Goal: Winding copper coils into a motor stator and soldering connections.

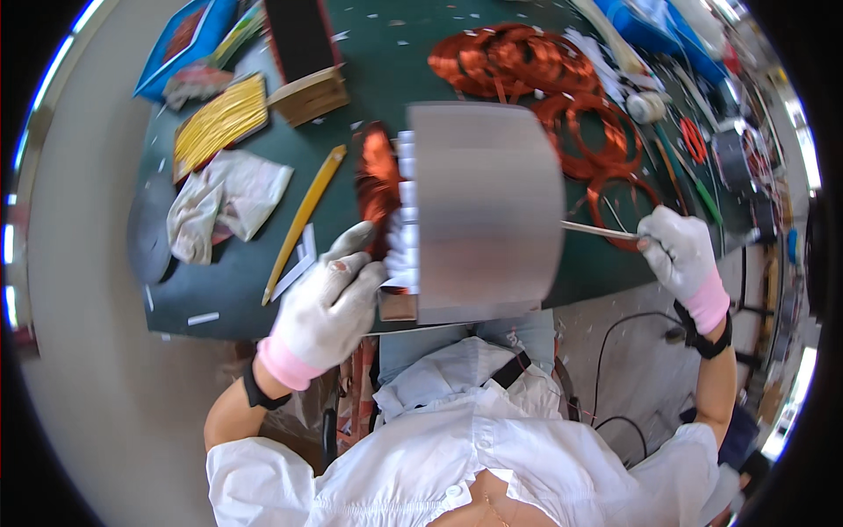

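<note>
A grey metal cylinder [487,202], apparently a motor stator core, lies on its side at the table's near edge, blurred. White slot liners [407,189] stick out of its left end, beside a bundle of copper winding wire [378,180]. My left hand [329,303], in a white glove with a pink cuff, is by the copper and the liners, its fingers apart. My right hand [676,250], gloved alike, is closed on one end of a thin pale stick [601,230]. The stick's other end reaches the core's right side; its tip is hidden.
Copper wire coils [518,60] lie at the back and right. A yellow strip [303,224], a stained cloth [228,198] and yellow bundled strands [219,123] are on the left. A wooden block [309,95] stands behind. Tools, including a green-handled one [707,202], lie far right.
</note>
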Demonstrator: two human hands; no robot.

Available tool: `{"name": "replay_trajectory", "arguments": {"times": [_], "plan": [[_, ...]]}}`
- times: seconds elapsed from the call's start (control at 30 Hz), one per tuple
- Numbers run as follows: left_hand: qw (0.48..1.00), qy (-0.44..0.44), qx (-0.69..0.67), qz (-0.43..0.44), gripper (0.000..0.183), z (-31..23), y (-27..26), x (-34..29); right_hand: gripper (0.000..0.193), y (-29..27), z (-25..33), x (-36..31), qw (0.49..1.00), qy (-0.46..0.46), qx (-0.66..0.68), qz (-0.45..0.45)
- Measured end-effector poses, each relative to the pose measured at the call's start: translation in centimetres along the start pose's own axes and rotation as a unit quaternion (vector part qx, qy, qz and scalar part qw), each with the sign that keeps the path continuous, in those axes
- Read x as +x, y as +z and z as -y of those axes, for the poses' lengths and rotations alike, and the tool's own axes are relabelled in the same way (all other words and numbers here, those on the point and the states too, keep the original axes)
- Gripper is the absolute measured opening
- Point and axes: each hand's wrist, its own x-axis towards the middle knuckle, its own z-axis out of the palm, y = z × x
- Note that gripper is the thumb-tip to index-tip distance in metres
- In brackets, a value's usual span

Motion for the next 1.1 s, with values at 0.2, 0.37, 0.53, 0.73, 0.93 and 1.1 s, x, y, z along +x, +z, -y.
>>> {"name": "replay_trajectory", "arguments": {"times": [0.2, 0.37, 0.53, 0.73, 0.93, 1.1], "plan": [[0.946, -0.179, -0.270, -0.032, 0.042, 2.5, -0.6, 0.4, 0.010, 2.0, 2.3, 2.6, 0.998, 0.025, 0.039, 0.050], [0.963, -0.135, -0.227, 0.060, 0.072, 7.1, 2.1, 4.8, 0.021, 3.7, 3.6, 4.7, 0.989, -0.039, 0.107, 0.093], [0.908, -0.121, -0.384, 0.115, 0.067, 7.7, 3.8, 6.1, 0.017, 5.7, 1.6, 3.3, 0.998, -0.030, 0.025, 0.043], [0.896, -0.084, -0.433, 0.050, 0.054, 7.7, 5.0, 6.5, 0.016, 4.2, 2.5, 3.8, 0.998, -0.005, 0.008, 0.061], [0.897, -0.075, -0.432, 0.063, 0.057, 8.0, 5.0, 6.4, 0.016, 4.3, 2.9, 4.1, 0.998, -0.013, 0.000, 0.063], [0.891, -0.083, -0.441, 0.072, 0.055, 8.0, 5.0, 6.3, 0.015, 5.3, 1.9, 3.6, 0.998, -0.019, -0.003, 0.055]]}}
